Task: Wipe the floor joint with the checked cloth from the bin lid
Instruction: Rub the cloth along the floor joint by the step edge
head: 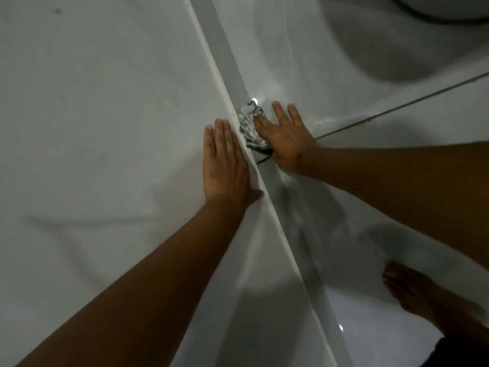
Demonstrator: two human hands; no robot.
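The black-and-white checked cloth [251, 131] is crumpled against the grey floor joint [225, 51], a strip that runs diagonally from top centre to bottom right beside a white raised edge. My right hand [284, 136] presses flat on the cloth, fingers spread, thumb side on the fabric. My left hand [225, 162] lies flat and open on the white surface just left of the joint, its fingers together and touching the raised edge. Part of the cloth is hidden under my right palm.
Glossy white floor tiles spread right of the joint, crossed by a thin dark grout line [397, 107]. A round dark-rimmed object [436, 11] sits at the top right corner. My bare foot [418, 295] rests on the floor at lower right.
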